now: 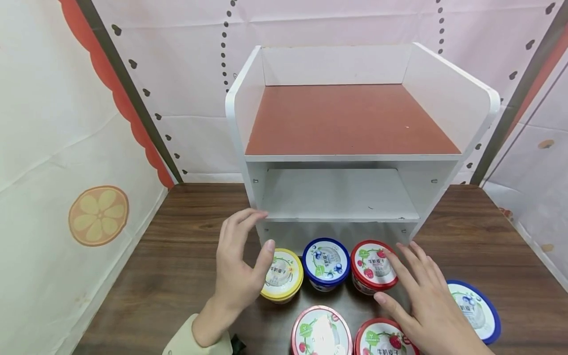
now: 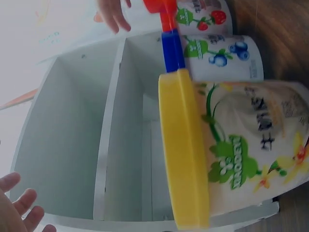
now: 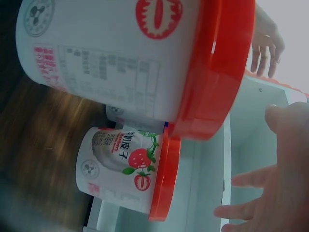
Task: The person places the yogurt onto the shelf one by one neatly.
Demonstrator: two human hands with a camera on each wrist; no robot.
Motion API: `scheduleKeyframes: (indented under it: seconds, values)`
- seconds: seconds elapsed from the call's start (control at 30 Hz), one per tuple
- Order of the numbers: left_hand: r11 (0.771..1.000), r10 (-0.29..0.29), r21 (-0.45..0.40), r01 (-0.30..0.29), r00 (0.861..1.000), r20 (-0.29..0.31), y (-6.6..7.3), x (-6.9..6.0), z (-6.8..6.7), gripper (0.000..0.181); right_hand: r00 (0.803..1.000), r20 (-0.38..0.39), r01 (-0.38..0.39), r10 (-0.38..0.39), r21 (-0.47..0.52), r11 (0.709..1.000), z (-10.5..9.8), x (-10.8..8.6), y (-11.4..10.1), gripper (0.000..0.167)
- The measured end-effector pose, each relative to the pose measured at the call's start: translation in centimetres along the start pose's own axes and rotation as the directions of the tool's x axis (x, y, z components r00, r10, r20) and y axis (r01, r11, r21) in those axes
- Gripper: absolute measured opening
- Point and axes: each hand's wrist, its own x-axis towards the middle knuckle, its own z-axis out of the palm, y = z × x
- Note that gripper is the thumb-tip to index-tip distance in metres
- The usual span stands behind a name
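My left hand (image 1: 241,271) hovers with spread fingers beside a tub with a yellow lid (image 1: 282,277). Right of that tub stand a blue-lidded tub (image 1: 326,263) with blueberry pictures and a red-lidded strawberry tub (image 1: 373,266). My right hand (image 1: 426,301), fingers extended, is above the tubs on the right; its fingertips overlap the red lid in the head view, but the right wrist view shows the fingers (image 3: 248,210) apart from the tubs. Nearer me are a pink-rimmed tub (image 1: 321,333) and another red-lidded tub (image 1: 383,339), partly cut off. Neither hand holds anything.
A white shelf unit (image 1: 461,93) with a brown top board (image 1: 346,118) and a white middle shelf (image 1: 333,195) stands behind the tubs. Another blue-lidded tub (image 1: 474,310) is partly hidden behind my right hand. Printed cloth (image 1: 99,162) surrounds the wooden table (image 1: 191,227).
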Motion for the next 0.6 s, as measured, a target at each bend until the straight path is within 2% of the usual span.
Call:
scheduleKeyframes:
  seconds: [0.33,0.43,0.6]
  values:
    - [0.993,-0.074,-0.095,0.074,0.997,0.003,-0.6,1.4,-0.8,0.055,0.997,-0.076,0.020,-0.014,0.076,0.997,-0.7,-0.2,0.1,0.069]
    - [0.987,-0.078,-0.140,0.077,0.997,0.002,-0.8,2.0,-1.1,0.057,0.996,-0.091,0.024,-0.015,0.097,0.995,-0.7,-0.3,0.0,0.067]
    - [0.977,-0.045,-0.211,0.042,0.999,-0.007,-1.2,3.3,-1.4,0.061,0.992,-0.126,0.047,-0.029,0.137,0.989,-0.9,-0.4,0.1,0.064]
